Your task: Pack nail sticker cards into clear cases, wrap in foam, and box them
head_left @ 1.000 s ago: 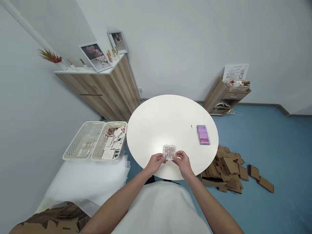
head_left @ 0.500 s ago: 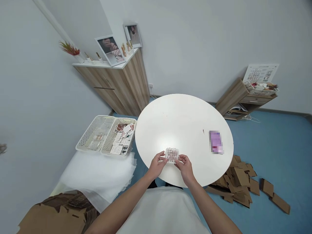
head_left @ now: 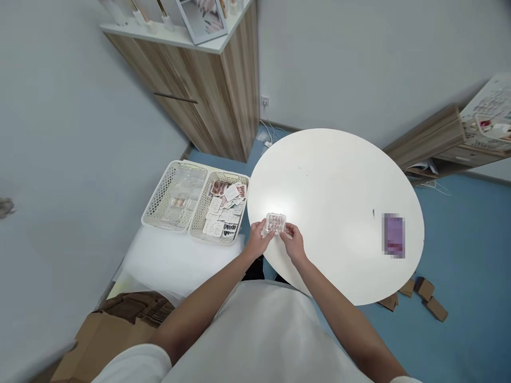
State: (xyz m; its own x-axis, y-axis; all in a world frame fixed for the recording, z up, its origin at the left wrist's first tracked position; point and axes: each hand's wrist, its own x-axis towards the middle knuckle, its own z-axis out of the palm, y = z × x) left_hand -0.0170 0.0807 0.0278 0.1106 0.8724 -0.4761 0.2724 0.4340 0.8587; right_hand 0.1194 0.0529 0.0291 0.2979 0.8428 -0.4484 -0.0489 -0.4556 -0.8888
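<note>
Starting at the far left, a cardboard box (head_left: 96,332) sits low by the wall, with white foam sheets (head_left: 171,260) just beyond it. On the sheets stand two white baskets, touching side by side. The left basket (head_left: 155,198) holds clear cases. The right basket (head_left: 217,240) holds printed cards, whose writing is too small to read. Behind them is a wooden cabinet (head_left: 207,90). Next comes the left hand (head_left: 257,242), its fingertips pinching the left end of a small clear case (head_left: 275,223). The right hand (head_left: 293,244) pinches the right end in the same way, so both hands grasp it. The case is over the near left edge of the round white table (head_left: 331,181), close to the right basket. Its long axis runs left to right across the view, the right end tipped slightly toward the person, and its broad flat face is turned up. Small pinkish-red pieces show through the lid. No brand or label can be made out on it. Farther right on the table are a tiny dark speck (head_left: 373,213) and a blurred purple packet (head_left: 394,235), well apart from the hands, with nothing on it legible. Cardboard scraps (head_left: 425,298) lie on the blue floor beyond the table's right edge, and a low wooden shelf (head_left: 435,141) stands against the far wall.
</note>
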